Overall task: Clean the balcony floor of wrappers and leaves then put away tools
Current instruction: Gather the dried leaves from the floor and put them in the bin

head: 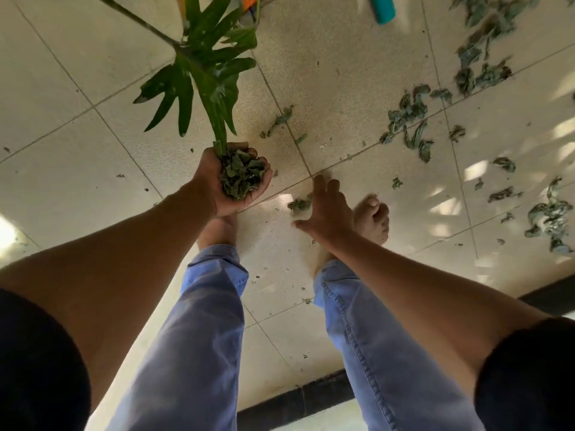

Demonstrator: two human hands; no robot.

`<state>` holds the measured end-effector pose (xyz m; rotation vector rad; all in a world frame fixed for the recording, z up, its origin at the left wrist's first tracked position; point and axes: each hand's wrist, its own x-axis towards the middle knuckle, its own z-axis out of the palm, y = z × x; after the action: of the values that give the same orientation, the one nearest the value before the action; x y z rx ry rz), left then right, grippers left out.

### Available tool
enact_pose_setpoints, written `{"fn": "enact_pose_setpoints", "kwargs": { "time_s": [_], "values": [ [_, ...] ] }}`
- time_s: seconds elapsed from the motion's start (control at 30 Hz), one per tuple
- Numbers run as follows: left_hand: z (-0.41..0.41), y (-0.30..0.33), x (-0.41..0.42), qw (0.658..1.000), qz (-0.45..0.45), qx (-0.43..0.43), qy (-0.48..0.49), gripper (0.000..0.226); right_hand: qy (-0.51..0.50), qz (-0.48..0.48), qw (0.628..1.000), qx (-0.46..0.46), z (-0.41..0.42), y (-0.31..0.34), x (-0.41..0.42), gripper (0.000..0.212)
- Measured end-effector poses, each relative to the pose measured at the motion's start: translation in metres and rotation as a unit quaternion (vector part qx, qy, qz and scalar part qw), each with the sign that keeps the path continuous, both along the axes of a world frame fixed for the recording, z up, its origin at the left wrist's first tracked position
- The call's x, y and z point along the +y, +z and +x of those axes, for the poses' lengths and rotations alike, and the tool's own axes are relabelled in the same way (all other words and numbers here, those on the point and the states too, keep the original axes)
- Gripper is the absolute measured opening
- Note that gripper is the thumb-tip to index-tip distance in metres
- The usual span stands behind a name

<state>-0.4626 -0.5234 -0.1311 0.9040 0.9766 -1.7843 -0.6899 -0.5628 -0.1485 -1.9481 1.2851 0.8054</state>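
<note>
My left hand (222, 178) is palm up, cupped round a handful of withered leaves (241, 174), above the beige tiled floor (342, 73). My right hand (326, 209) reaches down with fingers spread and straight, holding nothing, just right of a small clump of leaves (299, 204) on the floor. Several more dried leaves (410, 126) lie scattered across the tiles to the right and far right (550, 219).
A large green plant leaf (202, 70) on a long stem hangs over the floor above my left hand. A teal cylinder (383, 7) lies at the top. My bare feet (373, 219) stand below the hands. A dark threshold strip (298, 399) runs behind me.
</note>
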Motion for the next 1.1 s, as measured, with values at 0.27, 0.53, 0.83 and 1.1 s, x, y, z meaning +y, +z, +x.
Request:
{"fn": "enact_pose_setpoints", "kwargs": {
  "time_s": [0.27, 0.53, 0.83, 1.1],
  "values": [
    [0.001, 0.000, 0.011, 1.000, -0.005, 0.013, -0.009, 0.022, -0.032, -0.079, 0.986, -0.141, 0.043, -0.015, 0.020, 0.053],
    [-0.003, 0.003, 0.007, 1.000, 0.007, 0.015, -0.008, 0.028, -0.053, -0.104, 0.973, -0.201, 0.097, -0.023, -0.052, 0.029],
    [0.000, -0.002, 0.005, 1.000, 0.013, 0.003, 0.000, 0.026, 0.148, -0.171, 0.956, -0.187, 0.091, -0.022, -0.088, 0.062],
    [-0.002, 0.003, 0.011, 1.000, 0.014, -0.003, 0.005, 0.030, 0.292, -0.144, 0.927, -0.188, 0.056, -0.024, -0.039, 0.074]
  ]
}}
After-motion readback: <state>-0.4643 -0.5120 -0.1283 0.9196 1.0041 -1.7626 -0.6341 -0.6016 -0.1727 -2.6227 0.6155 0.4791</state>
